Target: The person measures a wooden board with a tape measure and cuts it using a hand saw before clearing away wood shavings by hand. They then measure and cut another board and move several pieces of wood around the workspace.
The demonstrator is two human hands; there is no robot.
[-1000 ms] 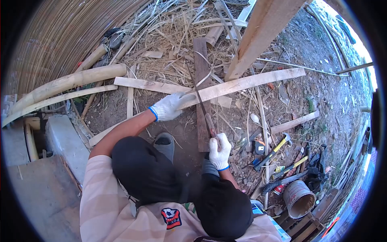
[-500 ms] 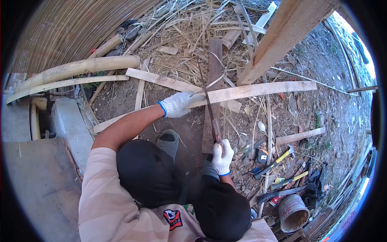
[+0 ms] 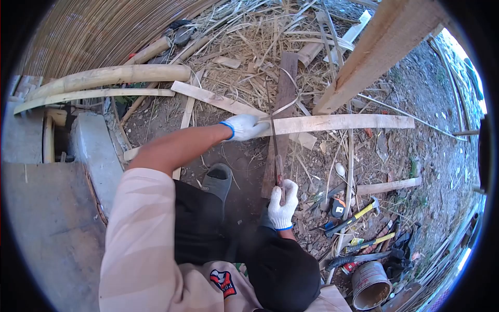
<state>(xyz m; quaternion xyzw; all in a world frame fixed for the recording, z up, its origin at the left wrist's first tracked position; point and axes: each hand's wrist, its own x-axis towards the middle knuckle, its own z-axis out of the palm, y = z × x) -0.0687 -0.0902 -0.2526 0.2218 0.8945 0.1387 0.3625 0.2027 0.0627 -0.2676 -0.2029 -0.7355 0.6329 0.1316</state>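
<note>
My left hand (image 3: 245, 127), in a white glove with a blue cuff, is closed on the pale bamboo strip (image 3: 343, 122) near its middle. The strip lies across a dark wooden board (image 3: 285, 99). My right hand (image 3: 283, 205), gloved too, is wrapped round the handle of a long thin blade (image 3: 274, 132). The blade points away from me and crosses the strip just right of my left hand. Another pale strip (image 3: 218, 101) runs up to the left from there.
A thick wooden post (image 3: 374, 57) rises at the upper right. Bamboo poles (image 3: 109, 79) lie at the left. At the lower right are a hammer (image 3: 353, 217), a tape measure (image 3: 338, 207) and a bucket (image 3: 371, 285). Shavings (image 3: 249, 41) cover the ground ahead.
The view has shifted a little, so most things sit further right. My left forearm reaches out straighter and my left knee has dropped lower. Both hands keep their holds.
</note>
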